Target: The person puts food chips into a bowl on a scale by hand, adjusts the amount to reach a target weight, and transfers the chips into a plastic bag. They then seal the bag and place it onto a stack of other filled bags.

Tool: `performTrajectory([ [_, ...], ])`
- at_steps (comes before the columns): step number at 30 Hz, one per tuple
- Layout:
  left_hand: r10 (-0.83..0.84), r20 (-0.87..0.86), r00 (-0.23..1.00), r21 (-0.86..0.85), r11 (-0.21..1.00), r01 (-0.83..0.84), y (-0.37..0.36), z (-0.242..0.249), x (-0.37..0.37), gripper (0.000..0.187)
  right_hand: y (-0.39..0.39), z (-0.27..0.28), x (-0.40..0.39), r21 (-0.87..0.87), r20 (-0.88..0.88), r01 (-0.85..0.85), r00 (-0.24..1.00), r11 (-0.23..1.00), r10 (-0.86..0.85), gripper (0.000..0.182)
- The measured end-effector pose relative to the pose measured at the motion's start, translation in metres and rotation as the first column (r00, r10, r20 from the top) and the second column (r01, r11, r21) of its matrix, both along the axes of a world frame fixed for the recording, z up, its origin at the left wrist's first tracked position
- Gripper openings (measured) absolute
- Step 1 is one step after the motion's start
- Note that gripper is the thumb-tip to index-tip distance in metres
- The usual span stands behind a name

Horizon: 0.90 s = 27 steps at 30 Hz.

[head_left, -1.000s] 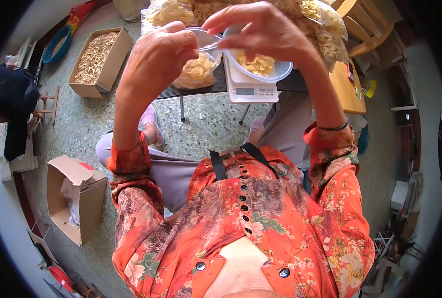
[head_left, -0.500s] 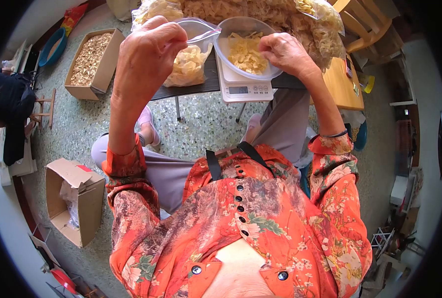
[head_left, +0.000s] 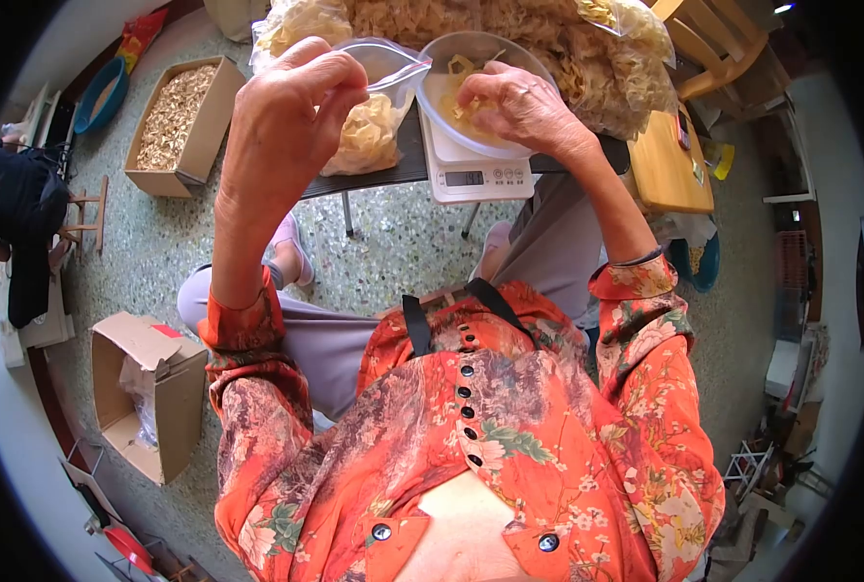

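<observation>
My left hand (head_left: 291,126) pinches the top edge of a clear zip bag (head_left: 366,134), keeping its mouth spread. Pale yellow dried slices fill the lower part of this bag, which rests on the dark table. To its right, a translucent plastic bowl (head_left: 529,149) sits on a white digital scale (head_left: 484,182) with a lit display. My right hand (head_left: 534,114) reaches into the bowl, its fingers curled round some dried slices (head_left: 459,70). Its fingertips are partly hidden among the slices.
Large clear bags of dried slices (head_left: 606,82) line the table's far side. A wooden stool (head_left: 667,179) stands at the right, below a wooden chair (head_left: 713,44). On the floor at left are a carton of brown pieces (head_left: 175,112) and an open cardboard box (head_left: 175,417).
My right hand has moved left and deeper into the bowl, covering more of the slices. My left hand stays at the bag's edge, almost unmoved.
</observation>
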State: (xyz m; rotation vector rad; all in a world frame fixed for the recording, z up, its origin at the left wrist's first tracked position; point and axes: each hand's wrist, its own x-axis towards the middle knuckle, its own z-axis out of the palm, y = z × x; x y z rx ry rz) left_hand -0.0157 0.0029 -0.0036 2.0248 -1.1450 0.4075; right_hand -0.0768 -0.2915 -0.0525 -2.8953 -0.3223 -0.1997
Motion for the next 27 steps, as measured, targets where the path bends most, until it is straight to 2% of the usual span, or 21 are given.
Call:
performTrajectory([
  [2, 0.004, 0.010, 1.000, 0.008, 1.000, -0.005, 0.000, 0.001, 0.001, 0.010, -0.004, 0.003, 0.002, 0.003, 0.065, -0.001, 0.998, 1.000, 0.000, 0.026],
  [4, -0.003, 0.013, 1.000, 0.010, 1.000, 0.003, 0.001, 0.001, 0.001, 0.010, -0.007, 0.012, -0.001, 0.362, -0.060, 0.087, 0.996, 0.928, -0.069, 0.016],
  [5, -0.003, 0.012, 1.000, 0.010, 1.000, 0.003, 0.001, 0.000, 0.002, 0.010, -0.010, 0.013, -0.001, 0.401, -0.041, 0.070, 0.997, 0.913, -0.058, 0.015],
  [9, -0.020, 0.007, 1.000, -0.002, 1.000, 0.020, 0.001, -0.002, 0.004, 0.010, -0.015, 0.020, -0.006, 0.474, -0.102, 0.192, 0.981, 0.860, -0.162, 0.016],
  [15, -0.017, 0.019, 1.000, 0.008, 1.000, 0.017, 0.000, 0.003, 0.000, 0.009, -0.018, 0.023, -0.008, 0.562, -0.093, 0.199, 0.980, 0.803, -0.177, 0.020],
  [22, -0.030, 0.066, 0.997, -0.020, 0.999, 0.031, 0.000, 0.003, 0.001, 0.008, -0.018, 0.031, -0.013, 0.739, 0.012, 0.114, 0.983, 0.664, -0.182, 0.019],
  [24, 0.002, 0.065, 0.998, -0.021, 1.000, -0.001, -0.001, 0.001, 0.000, 0.009, -0.010, 0.042, -0.017, 0.773, 0.095, 0.039, 0.980, 0.633, -0.176, 0.017],
  [27, -0.015, 0.057, 0.998, -0.053, 0.998, 0.018, -0.001, 0.000, 0.001, 0.009, 0.009, 0.066, -0.020, 0.819, 0.097, -0.013, 0.989, 0.574, -0.116, 0.016],
])
